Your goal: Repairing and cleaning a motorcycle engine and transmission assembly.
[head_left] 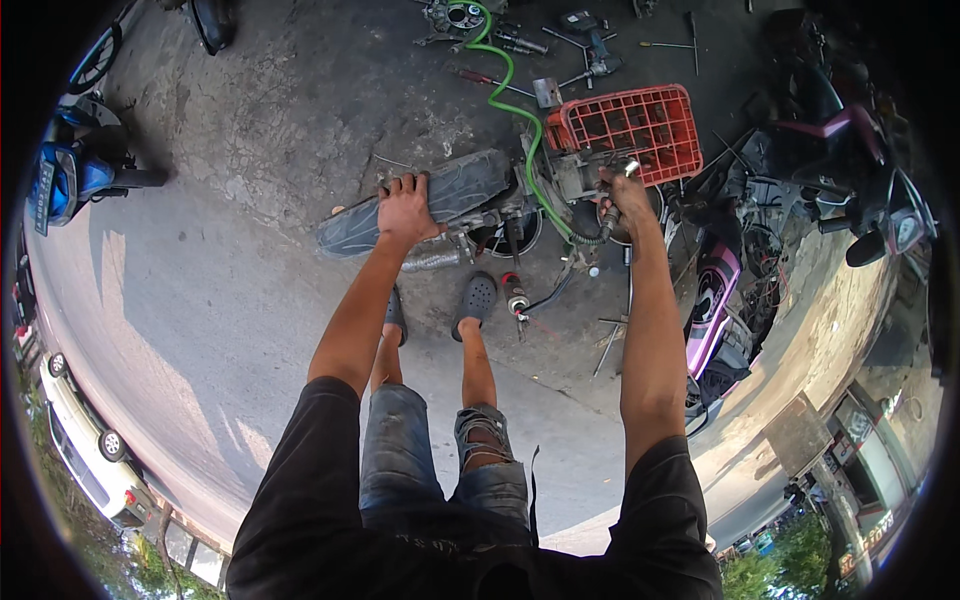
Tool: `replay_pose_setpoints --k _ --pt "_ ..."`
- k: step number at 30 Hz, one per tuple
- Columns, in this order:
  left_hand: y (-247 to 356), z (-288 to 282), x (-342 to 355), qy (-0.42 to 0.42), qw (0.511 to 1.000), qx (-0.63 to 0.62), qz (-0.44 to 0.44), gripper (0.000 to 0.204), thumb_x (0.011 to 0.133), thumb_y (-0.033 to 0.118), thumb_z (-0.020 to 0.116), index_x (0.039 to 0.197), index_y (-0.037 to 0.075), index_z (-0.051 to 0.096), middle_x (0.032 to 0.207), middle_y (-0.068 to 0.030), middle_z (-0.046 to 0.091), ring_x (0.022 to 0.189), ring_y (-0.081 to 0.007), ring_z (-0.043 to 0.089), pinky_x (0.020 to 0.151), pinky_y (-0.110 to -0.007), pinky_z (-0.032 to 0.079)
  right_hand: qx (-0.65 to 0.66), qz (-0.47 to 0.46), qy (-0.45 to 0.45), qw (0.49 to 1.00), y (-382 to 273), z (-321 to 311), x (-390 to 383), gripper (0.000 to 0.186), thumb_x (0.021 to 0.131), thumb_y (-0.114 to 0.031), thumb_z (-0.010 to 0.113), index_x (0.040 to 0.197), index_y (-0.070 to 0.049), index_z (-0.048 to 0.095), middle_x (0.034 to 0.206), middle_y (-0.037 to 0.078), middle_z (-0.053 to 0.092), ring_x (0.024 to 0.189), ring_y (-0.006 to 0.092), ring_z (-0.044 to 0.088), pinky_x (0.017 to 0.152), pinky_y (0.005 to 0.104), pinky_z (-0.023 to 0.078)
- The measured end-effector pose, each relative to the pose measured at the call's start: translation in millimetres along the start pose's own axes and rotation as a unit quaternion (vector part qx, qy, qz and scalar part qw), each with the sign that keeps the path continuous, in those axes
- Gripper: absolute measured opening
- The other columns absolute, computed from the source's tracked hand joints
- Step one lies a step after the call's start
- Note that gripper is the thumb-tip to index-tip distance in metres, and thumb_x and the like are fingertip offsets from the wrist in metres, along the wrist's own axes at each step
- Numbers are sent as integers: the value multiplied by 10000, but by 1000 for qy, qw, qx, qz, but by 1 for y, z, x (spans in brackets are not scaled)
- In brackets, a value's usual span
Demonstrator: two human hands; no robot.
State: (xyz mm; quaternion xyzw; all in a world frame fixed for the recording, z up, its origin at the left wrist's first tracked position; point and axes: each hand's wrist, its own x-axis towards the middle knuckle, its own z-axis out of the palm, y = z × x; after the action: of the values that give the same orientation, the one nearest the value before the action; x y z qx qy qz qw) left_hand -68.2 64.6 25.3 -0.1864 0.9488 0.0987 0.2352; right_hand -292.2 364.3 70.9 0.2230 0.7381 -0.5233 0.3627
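Observation:
My left hand (405, 208) rests, fingers spread, on a long dark scuffed piece (465, 185) that looks like a motorcycle seat. My right hand (628, 203) is wrapped round an air tool (608, 222), mostly hidden by the fingers. A green air hose (530, 165) runs to it through a dark coiled sleeve. A shiny metal tip shows above the fist. Between my hands lie greasy metal motorcycle parts and a dark round rim (510, 240). Next to the right hand sits a red plastic crate (640, 125). Below the parts is a red and black spray can (515, 293).
Hand tools, including a power drill or driver (600, 60) and a screwdriver (480, 78), lie on the floor beyond. Dismantled motorcycles with a purple panel (712, 290) crowd the right. A blue motorcycle (85, 175) stands at far left; a white car (90, 440) is on the road.

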Motion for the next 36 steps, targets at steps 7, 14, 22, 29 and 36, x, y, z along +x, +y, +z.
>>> replay_pose_setpoints --k 7,14,22,29,36 --pt "5 -3 1 0 1000 -8 2 968 595 504 870 1378 100 469 1299 -134 550 1226 -326 544 1022 -514 428 -57 -7 -24 998 -9 -16 28 197 950 -148 615 1012 39 632 797 111 599 451 149 480 399 341 471" --pt "1 -4 1 -3 1000 -12 1 975 592 494 871 1386 100 466 1296 -136 553 1226 -328 545 1020 -518 431 -110 21 -16 994 -10 -11 22 244 999 -184 582 1074 40 643 799 96 580 453 148 462 407 338 490" --pt "0 -3 1 4 1000 -11 7 983 589 492 870 1393 98 465 1291 -142 556 1229 -331 544 1026 -529 429 -135 12 -14 991 -11 -1 30 269 994 -203 593 1060 54 639 766 83 564 450 150 456 402 353 479" --pt "-3 0 0 15 1000 -19 8 972 585 486 872 1380 90 478 1278 -143 558 1219 -333 547 1023 -529 436 75 -19 48 996 -19 -8 -26 167 963 -154 594 981 9 620 672 77 546 414 146 436 384 334 444" --pt "0 -1 1 -10 1000 -8 2 1005 590 503 870 1413 96 462 1310 -141 551 1228 -334 542 1039 -522 425 89 117 -59 987 7 -60 -77 221 951 -243 663 885 -40 609 735 60 637 422 94 418 400 274 390"
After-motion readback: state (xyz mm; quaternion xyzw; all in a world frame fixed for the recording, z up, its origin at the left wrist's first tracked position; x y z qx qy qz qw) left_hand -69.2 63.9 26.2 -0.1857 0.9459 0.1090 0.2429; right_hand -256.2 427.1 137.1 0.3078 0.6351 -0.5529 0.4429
